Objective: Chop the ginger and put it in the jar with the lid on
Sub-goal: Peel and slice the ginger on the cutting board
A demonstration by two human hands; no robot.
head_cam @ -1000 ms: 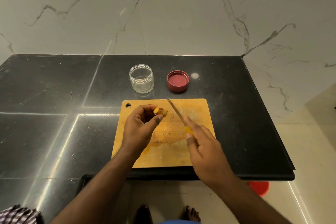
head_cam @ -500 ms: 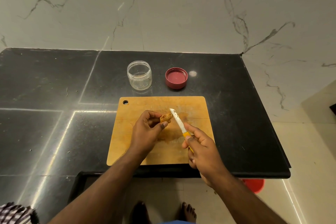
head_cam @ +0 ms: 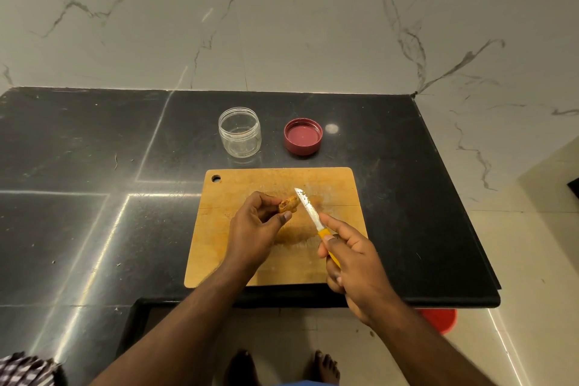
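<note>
Item: ginger (head_cam: 289, 204), one small brown-skinned piece, pinched between the fingertips and thumb of the left hand (head_cam: 255, 226) and raised over the middle of the cutting board (head_cam: 238, 188); whether it touches the wood cannot be told. It is presented end-first toward the blade, probably for trimming or scraping before chopping.

Item: knife (head_cam: 308, 209), short pale blade, yellow handle. The right hand (head_cam: 352, 255) grasps the handle, forefinger laid along the top, likely for fine control; the tip angles up and away, with the blade just beside the ginger.

Item: cutting board, wooden, hanging hole at its far left corner, lying near the counter's front edge. Yellowish stain at its centre. No chopped pieces visible; cutting appears not yet begun.

Item: jar (head_cam: 240, 131), clear, open, empty, upright on the black counter (head_cam: 94, 150) just beyond the board's far edge, within easy reach for filling.

Item: lid (head_cam: 303, 136), red, lying hollow side up to the jar's right, apart from it.
</note>
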